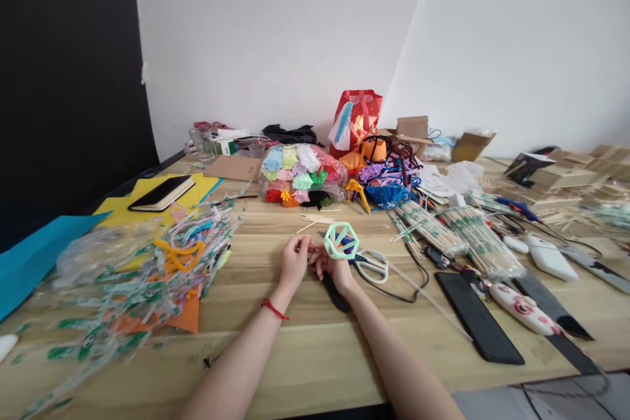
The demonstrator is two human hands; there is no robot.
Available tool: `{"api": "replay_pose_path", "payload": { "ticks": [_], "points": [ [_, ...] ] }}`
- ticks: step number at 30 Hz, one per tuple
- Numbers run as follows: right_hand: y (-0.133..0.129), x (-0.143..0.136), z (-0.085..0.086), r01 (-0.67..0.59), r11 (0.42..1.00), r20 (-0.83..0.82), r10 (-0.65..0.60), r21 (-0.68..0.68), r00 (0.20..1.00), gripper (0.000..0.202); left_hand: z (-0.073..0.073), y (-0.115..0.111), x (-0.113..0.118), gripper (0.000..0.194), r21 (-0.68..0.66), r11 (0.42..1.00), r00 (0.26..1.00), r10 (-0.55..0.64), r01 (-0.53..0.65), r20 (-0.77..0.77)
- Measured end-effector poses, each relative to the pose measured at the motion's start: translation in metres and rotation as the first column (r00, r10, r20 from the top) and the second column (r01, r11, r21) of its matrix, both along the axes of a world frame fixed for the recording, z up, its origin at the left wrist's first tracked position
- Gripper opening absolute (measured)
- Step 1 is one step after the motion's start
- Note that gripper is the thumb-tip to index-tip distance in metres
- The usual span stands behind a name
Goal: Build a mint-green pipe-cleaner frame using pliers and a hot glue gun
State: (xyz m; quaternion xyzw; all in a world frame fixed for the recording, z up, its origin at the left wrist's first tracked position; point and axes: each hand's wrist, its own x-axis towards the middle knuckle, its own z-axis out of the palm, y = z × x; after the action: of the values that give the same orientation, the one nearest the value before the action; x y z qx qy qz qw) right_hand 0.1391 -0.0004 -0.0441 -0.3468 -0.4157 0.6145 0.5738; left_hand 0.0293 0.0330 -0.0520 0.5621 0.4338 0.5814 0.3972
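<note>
My left hand (295, 258) is closed in a pinch, its fingertips close to my right hand's fingers; anything between them is too small to make out. My right hand (335, 270) has curled fingers and holds a pale green hexagonal frame (329, 241) with crossing bars inside. Behind and below the frame lies a blue and black tool, its dark handle (336, 294) showing under my right hand. White-handled scissors (373, 267) lie just to the right. Several thin wooden sticks (316, 218) lie on the table beyond my hands.
Plastic wrappers (167, 275) are heaped at left, beside yellow and blue sheets and a black notebook (161, 193). A bag of colourful bundles (302, 174) and a red bag (361, 118) stand behind. At right are packed sticks (485, 243), a black phone (478, 317) and a cable.
</note>
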Motion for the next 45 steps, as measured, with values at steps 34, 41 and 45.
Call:
{"api": "replay_pose_path", "payload": {
  "ticks": [34,41,45],
  "points": [
    [0.013,-0.001,0.002,0.015,0.995,-0.088,-0.024,-0.099,0.996,0.056,0.002,0.003,-0.014,0.028,-0.018,0.995,0.993,0.099,-0.100,-0.061],
    [0.012,-0.005,0.005,0.012,0.995,-0.100,-0.021,-0.096,0.995,0.054,0.003,0.002,-0.011,0.028,0.031,0.999,0.996,0.036,-0.034,-0.084],
    [0.011,-0.006,0.003,0.036,0.995,-0.115,-0.047,-0.097,0.992,0.053,0.006,0.003,-0.009,0.025,0.081,0.997,0.993,0.029,-0.020,-0.112]
  ]
}}
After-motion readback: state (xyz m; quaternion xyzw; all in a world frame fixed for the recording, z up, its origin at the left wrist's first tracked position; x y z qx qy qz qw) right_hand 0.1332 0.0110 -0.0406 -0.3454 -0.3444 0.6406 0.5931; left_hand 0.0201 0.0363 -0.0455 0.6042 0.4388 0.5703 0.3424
